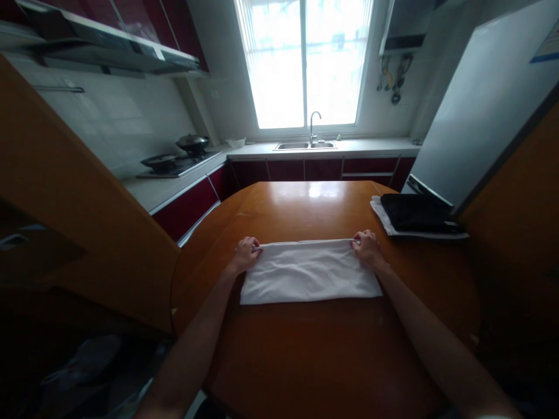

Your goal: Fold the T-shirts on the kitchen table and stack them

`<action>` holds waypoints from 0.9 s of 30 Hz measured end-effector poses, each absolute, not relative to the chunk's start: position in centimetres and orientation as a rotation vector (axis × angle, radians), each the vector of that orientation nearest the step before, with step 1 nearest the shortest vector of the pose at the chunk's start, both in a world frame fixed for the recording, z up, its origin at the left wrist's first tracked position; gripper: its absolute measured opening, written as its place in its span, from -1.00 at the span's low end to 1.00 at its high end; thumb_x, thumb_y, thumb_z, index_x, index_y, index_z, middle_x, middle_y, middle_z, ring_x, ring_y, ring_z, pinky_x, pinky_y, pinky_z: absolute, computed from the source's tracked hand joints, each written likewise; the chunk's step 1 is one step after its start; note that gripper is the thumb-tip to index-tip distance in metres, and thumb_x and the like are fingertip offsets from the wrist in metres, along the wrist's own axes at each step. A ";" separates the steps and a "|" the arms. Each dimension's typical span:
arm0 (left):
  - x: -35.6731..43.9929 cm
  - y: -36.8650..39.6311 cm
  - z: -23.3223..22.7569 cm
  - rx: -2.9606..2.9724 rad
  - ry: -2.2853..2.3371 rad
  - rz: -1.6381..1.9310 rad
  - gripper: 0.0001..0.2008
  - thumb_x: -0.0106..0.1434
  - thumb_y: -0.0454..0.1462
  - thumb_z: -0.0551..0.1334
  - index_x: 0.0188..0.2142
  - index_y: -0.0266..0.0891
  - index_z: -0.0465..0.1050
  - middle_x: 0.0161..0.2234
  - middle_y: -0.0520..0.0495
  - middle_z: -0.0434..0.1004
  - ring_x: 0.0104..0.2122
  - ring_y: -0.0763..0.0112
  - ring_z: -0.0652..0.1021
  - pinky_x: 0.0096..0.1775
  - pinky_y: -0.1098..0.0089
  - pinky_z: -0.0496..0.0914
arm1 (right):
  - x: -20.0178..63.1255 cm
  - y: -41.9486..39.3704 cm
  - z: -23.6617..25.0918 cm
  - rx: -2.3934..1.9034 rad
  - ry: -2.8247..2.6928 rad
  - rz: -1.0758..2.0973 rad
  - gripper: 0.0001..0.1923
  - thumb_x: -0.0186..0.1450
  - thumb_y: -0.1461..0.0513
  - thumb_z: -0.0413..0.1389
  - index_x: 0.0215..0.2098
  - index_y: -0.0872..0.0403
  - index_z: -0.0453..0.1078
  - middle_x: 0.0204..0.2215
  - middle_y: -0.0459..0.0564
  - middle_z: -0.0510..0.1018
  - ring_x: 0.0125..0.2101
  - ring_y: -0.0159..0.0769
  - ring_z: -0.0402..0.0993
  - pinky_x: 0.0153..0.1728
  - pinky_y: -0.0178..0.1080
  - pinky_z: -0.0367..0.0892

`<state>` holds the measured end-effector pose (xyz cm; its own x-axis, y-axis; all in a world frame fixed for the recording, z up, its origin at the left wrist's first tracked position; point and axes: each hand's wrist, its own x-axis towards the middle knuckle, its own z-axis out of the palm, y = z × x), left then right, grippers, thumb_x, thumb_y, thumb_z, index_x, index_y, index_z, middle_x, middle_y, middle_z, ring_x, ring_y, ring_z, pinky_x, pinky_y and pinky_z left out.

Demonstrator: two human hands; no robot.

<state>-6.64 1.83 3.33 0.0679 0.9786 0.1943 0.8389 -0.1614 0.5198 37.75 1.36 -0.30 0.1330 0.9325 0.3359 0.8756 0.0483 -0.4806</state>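
A white cloth [312,272], folded into a wide flat band with some wrinkles, lies on the brown wooden table [314,355] in front of me. My left hand [247,253] pinches its far left corner between thumb and fingers. At the far right corner, my right hand [367,249] grips the cloth the same way. Whether it is a garment or a plain piece of fabric, I cannot tell. The near edge of the cloth rests flat on the tabletop.
Folded black cloth [414,212] sits on folded white cloth [381,215] at the table's right side. Behind the table are a sink [292,146] with a faucet [311,125] and a stove with two pans [192,142]. A wooden panel [87,203] borders the left.
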 end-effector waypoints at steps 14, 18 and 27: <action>-6.1 4.7 2.4 1.968 1.764 0.877 -0.80 0.13 -0.18 0.28 -0.28 -0.23 0.50 -0.33 -0.07 0.58 -0.30 0.26 0.57 -0.21 0.33 0.43 | 37.3 3.3 0.0 -1.777 -1.714 0.315 -0.82 0.23 0.23 0.13 -0.23 0.12 0.50 -0.26 0.09 0.59 -0.22 -0.17 0.49 -0.16 -0.22 0.33; -5.7 4.6 1.6 2.038 1.816 0.877 -0.77 0.19 -0.26 0.25 -0.16 -0.24 0.54 -0.11 -0.19 0.58 -0.06 0.13 0.55 0.05 0.19 0.38 | 36.0 2.2 0.2 -1.810 -1.802 -0.043 -0.67 0.31 0.25 0.08 0.01 0.16 0.47 0.00 0.24 0.51 0.05 -0.01 0.36 0.04 -0.09 0.27; 3.7 -0.6 1.1 2.679 1.494 0.410 -0.51 0.48 -0.14 0.01 0.34 -0.20 0.22 0.39 -0.23 0.14 0.38 0.06 0.15 0.32 -0.05 0.06 | 27.6 -1.6 -0.2 -1.557 -2.343 0.178 -0.39 0.46 0.12 -0.10 0.41 0.17 0.08 0.43 0.19 0.05 0.42 -0.08 -0.14 0.35 0.06 -0.17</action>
